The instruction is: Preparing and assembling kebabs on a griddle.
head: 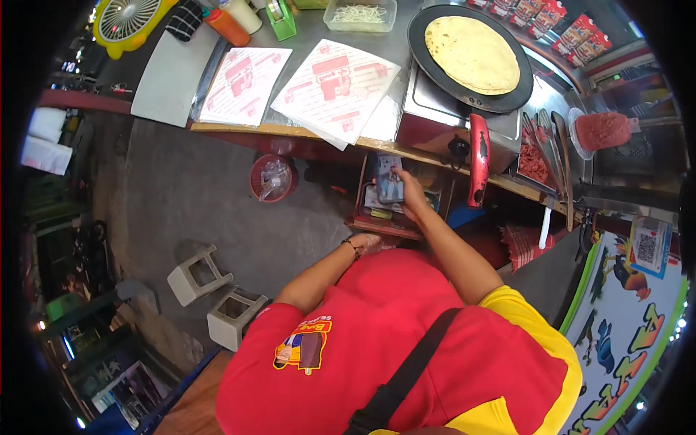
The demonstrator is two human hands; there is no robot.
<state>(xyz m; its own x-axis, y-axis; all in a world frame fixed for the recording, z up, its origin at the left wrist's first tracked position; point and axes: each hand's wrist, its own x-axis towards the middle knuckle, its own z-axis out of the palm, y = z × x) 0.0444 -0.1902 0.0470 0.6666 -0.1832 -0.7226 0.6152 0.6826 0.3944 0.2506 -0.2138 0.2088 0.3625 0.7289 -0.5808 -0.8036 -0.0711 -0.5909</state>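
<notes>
My right hand (411, 191) grips the edge of a smartphone (390, 190), with the thumb over its face. The phone is above a pulled-out wooden drawer (383, 227) under the counter, where papers and small items lie. Low in front of my belly is my left hand (365, 242), a beaded bracelet at its wrist. It is close to the drawer's front, and its fingers are partly hidden, so their grip cannot be made out. Over the drawer, on the counter, lie two stacks of printed wrapping paper (337, 81) (244, 84).
A round griddle pan (418, 60) bears stacked flatbreads (472, 54); its red handle (478, 160) juts past the counter edge. Right of it are a tray of chopped meat (532, 163), tongs and a meat block (601, 130). A red bin (273, 178) and two stools (198, 274) stand on the floor.
</notes>
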